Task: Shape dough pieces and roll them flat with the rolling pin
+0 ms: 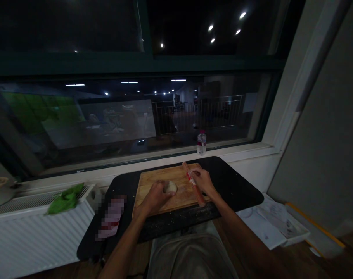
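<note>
My left hand (157, 196) is at the left edge of a pale round piece of dough (171, 188), with fingers behind it and the thumb in front. The dough lies on a wooden cutting board (153, 173). Near the board's right side, my right hand (202, 180) is closed on a wooden rolling pin (198, 195). The pin slants from the far edge of the board to the near edge, and a red wrapper shows around its middle beside my fingers.
The board rests on a black table (234, 182) with light crumbs along its near edge. A blurred-out pinkish flat item (111, 219) lies at the left. A water bottle (201, 143) stands on the windowsill. A green cloth (66, 198) hangs on the radiator (42, 232). Papers and a white box (293, 232) are at the right.
</note>
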Demonstrator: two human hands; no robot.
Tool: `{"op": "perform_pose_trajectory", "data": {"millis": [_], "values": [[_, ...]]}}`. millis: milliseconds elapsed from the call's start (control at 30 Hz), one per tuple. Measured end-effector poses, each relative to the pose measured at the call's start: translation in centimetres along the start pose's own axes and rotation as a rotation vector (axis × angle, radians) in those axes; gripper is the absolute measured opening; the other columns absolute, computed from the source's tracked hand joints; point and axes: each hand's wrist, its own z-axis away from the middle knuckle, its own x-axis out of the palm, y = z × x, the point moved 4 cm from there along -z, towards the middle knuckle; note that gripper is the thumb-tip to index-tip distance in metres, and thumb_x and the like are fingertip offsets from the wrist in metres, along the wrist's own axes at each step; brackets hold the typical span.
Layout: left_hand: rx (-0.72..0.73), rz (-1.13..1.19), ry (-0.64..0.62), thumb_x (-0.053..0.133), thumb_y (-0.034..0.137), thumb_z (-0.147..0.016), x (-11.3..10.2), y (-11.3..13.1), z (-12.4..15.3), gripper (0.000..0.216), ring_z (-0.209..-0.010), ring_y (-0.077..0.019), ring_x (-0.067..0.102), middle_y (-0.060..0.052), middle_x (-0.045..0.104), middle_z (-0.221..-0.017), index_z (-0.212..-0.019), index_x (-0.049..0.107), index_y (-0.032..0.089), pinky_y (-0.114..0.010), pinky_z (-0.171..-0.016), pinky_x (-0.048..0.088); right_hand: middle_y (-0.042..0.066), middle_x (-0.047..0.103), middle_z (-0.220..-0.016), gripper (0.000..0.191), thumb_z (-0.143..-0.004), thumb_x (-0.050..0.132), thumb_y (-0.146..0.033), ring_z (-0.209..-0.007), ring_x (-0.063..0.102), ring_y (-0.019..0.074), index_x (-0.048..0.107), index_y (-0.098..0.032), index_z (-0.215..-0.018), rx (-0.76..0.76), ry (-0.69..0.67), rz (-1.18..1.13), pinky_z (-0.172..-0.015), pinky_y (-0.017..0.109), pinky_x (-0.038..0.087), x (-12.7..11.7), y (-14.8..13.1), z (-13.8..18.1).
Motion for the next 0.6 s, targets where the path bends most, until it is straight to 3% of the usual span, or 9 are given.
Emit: {"op": "perform_pose_trajectory", "data": {"millis": [200, 367, 433, 500, 600], "values": [[0.004, 0.016, -0.019, 0.092, 0.046, -0.074, 0.2, -0.6, 0.3, 0.044, -0.116, -0.0363, 0.067, -0.013, 0.081, -0.115, -0.111, 0.086, 0.022, -0.04, -0.109, 0.046, 0.008, 0.084, -0.095, 0.02, -0.095, 0.07, -0.036, -0.086, 0.078, 0.0276, 0.085, -0.023, -0.096, -0.016, -0.055, 0.113, -0.083, 0.038, 0.06, -0.7, 0.9, 0.2], [0.088, -0.086, -0.062, 0.079, 0.048, -0.09, 0.4, -0.7, 0.6, 0.038, -0.129, -0.0391, 0.064, -0.018, 0.079, -0.128, -0.117, 0.084, 0.022, -0.044, -0.118, 0.043, 0.01, 0.083, -0.114, 0.021, -0.096, 0.07, -0.02, -0.109, 0.076, 0.0287, 0.086, -0.025, -0.109, -0.154, -0.097, 0.289, -0.103, 0.042, 0.057, -0.2, 0.0, 1.6], [0.121, -0.173, -0.143, 0.065, 0.047, -0.1, 0.4, -0.8, 0.6, 0.037, -0.131, -0.0372, 0.064, -0.018, 0.078, -0.132, -0.12, 0.082, 0.02, -0.044, -0.119, 0.042, 0.01, 0.082, -0.114, 0.021, -0.099, 0.07, -0.018, -0.111, 0.075, 0.0276, 0.086, -0.025, -0.11, -0.231, -0.195, 0.344, -0.105, 0.04, 0.055, 0.8, -0.8, 2.4], [0.122, -0.256, -0.227, 0.057, 0.042, -0.104, 0.3, -1.0, 0.6, 0.037, -0.128, -0.034, 0.065, -0.017, 0.078, -0.131, -0.121, 0.08, 0.02, -0.043, -0.118, 0.044, 0.009, 0.081, -0.113, 0.02, -0.102, 0.069, -0.018, -0.111, 0.075, 0.0258, 0.085, -0.023, -0.113, -0.31, -0.375, 0.372, -0.104, 0.038, 0.056, 2.4, -1.4, 3.3], [0.081, -0.317, -0.27, 0.058, 0.042, -0.103, 0.0, -1.4, 0.2, 0.037, -0.124, -0.031, 0.067, -0.014, 0.077, -0.131, -0.126, 0.078, 0.02, -0.042, -0.115, 0.048, 0.009, 0.079, -0.118, 0.019, -0.105, 0.07, -0.021, -0.114, 0.073, 0.0249, 0.084, -0.023, -0.117, -0.381, -0.533, 0.468, -0.106, 0.037, 0.056, 4.6, -1.6, 4.1]]}}
